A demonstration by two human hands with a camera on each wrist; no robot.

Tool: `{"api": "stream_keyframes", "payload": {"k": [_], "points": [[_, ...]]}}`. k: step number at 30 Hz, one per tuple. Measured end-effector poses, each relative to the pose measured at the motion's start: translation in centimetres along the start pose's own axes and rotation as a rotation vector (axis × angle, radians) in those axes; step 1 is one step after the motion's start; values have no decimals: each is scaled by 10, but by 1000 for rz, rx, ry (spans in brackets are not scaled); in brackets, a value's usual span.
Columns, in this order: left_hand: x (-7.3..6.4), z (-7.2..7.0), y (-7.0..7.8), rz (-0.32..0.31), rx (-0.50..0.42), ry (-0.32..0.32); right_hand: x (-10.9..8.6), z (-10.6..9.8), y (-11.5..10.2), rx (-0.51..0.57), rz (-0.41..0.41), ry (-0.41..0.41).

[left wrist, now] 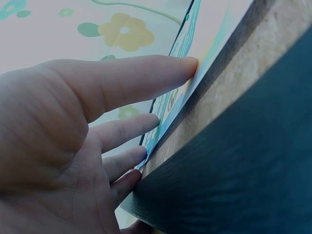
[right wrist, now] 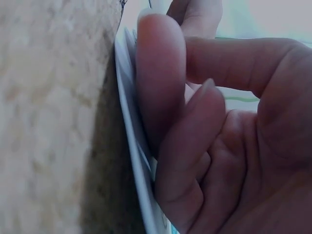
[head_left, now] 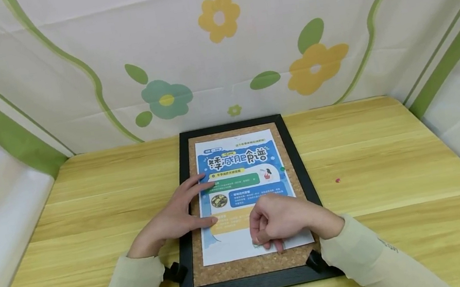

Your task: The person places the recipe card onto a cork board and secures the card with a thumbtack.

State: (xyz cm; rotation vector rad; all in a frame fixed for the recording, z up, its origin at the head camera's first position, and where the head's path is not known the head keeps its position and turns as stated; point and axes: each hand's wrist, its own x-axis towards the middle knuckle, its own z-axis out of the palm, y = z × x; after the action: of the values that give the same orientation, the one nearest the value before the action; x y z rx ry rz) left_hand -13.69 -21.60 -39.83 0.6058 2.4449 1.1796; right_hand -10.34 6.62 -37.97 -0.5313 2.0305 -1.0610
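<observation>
A printed poster [head_left: 238, 158] lies on a cork board [head_left: 235, 272] with a black frame. My left hand [head_left: 178, 215] rests on the poster's left edge, fingers spread; in the left wrist view the thumb [left wrist: 180, 68] touches the paper. Low on the poster, my right hand [head_left: 280, 217] has its fingers curled and pinches a small pale-green thing [head_left: 256, 245] against the sheet. Its kind is mostly hidden by the fingertips. In the right wrist view the right hand [right wrist: 209, 126] sits close against the paper's edge. A green pin [head_left: 282, 169] shows at the poster's right edge.
A small pink piece [head_left: 337, 180] lies on the wooden table [head_left: 382, 220] right of the board. Behind stands a white curtain [head_left: 200, 59] with printed flowers. Cloth hangs at both sides. Black straps [head_left: 176, 272] are at the wrists.
</observation>
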Motion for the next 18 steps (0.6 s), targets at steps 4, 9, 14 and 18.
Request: {"api": "stream_keyframes", "payload": {"k": [4,9,14,18], "points": [[1,0,0,-3,0,-1,-1,1,-2,4,10,13],[1,1,0,-7,6,-3,-1,3,-3,-14,19,29],[0,1,1,-5,-2,-2,0,3,-5,-29,37,42],[0,0,0,4,-3,1,0,4,-6,-46,41,48]]}}
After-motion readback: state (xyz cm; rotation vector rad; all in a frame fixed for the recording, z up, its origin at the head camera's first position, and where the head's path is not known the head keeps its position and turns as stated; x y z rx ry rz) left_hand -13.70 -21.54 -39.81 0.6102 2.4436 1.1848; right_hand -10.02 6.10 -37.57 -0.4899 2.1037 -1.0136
